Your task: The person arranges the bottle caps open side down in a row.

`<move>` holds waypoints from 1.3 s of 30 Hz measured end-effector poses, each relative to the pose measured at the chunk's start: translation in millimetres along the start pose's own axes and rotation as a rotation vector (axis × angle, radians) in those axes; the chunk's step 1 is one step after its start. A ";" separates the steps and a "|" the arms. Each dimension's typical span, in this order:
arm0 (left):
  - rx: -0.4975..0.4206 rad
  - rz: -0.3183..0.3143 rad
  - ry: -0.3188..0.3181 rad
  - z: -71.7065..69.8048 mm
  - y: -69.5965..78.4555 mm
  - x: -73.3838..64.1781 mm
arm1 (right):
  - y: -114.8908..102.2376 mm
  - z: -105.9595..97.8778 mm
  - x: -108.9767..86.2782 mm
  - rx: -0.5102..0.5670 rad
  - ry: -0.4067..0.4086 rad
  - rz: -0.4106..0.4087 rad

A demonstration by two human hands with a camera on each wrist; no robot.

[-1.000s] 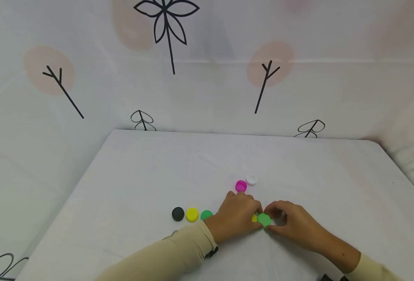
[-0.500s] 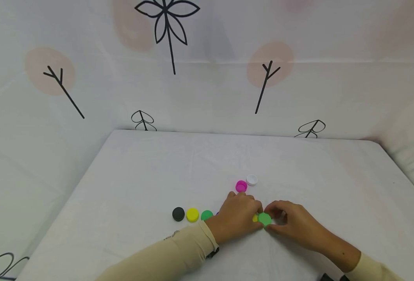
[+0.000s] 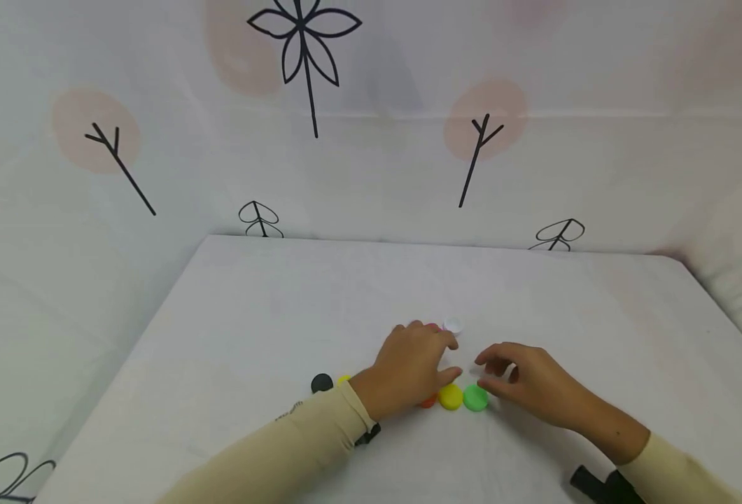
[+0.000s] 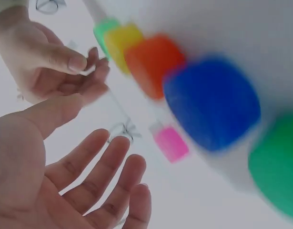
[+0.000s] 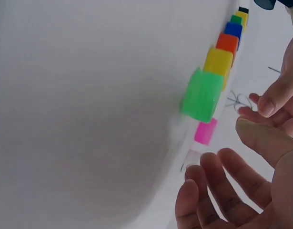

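Observation:
A row of bottle caps lies on the white table. Its right end has a light green cap [image 3: 475, 398], a yellow cap [image 3: 451, 397] and an orange-red cap [image 3: 429, 402]. Over the row is my left hand [image 3: 409, 364], fingers spread, holding nothing; its arm covers the middle caps in the head view. The left wrist view shows a blue cap [image 4: 210, 105] and a darker green cap [image 4: 279, 167] there. My right hand [image 3: 531, 383], fingers loosely bent and holding nothing, is just right of the light green cap. Beyond the left fingers lies a pink cap [image 5: 206, 131], partly hidden in the head view.
A white cap [image 3: 453, 325] lies beside the pink one, behind the row. At the row's left end sit a black cap [image 3: 322, 382] and another yellow cap [image 3: 344, 379]. A cloth with plant drawings [image 3: 371, 140] hangs behind the table.
Both hands have let go of the light green cap, which stays at the row's right end. The left hand has moved up and left, its fingers opening; the right has lifted slightly away.

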State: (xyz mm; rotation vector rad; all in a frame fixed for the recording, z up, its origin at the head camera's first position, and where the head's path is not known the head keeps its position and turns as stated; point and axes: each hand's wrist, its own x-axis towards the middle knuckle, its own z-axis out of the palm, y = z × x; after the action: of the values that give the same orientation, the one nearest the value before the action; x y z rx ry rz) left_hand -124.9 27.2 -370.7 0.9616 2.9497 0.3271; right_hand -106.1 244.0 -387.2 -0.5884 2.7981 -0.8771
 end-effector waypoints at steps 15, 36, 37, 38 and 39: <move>-0.057 -0.171 -0.130 1.6 -32.6 20.8 | -10.6 8.8 53.8 0.004 -0.040 0.008; -0.029 -0.155 -0.143 5.3 -35.4 26.0 | -15.5 20.5 74.8 0.001 -0.062 0.076; -0.029 -0.154 -0.144 5.2 -35.4 26.0 | -15.9 20.3 74.8 0.002 -0.062 0.078; -0.030 -0.152 -0.145 5.0 -35.4 25.8 | -16.1 20.2 74.7 0.001 -0.062 0.080; -0.034 -0.150 -0.145 4.9 -35.4 25.6 | -16.4 20.0 74.7 0.001 -0.062 0.082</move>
State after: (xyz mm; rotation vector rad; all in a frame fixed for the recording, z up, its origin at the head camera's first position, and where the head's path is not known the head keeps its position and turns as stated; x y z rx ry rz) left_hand -165.7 15.2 -381.6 0.7218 2.8529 0.2891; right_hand -163.8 190.7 -396.1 -0.4876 2.7446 -0.8302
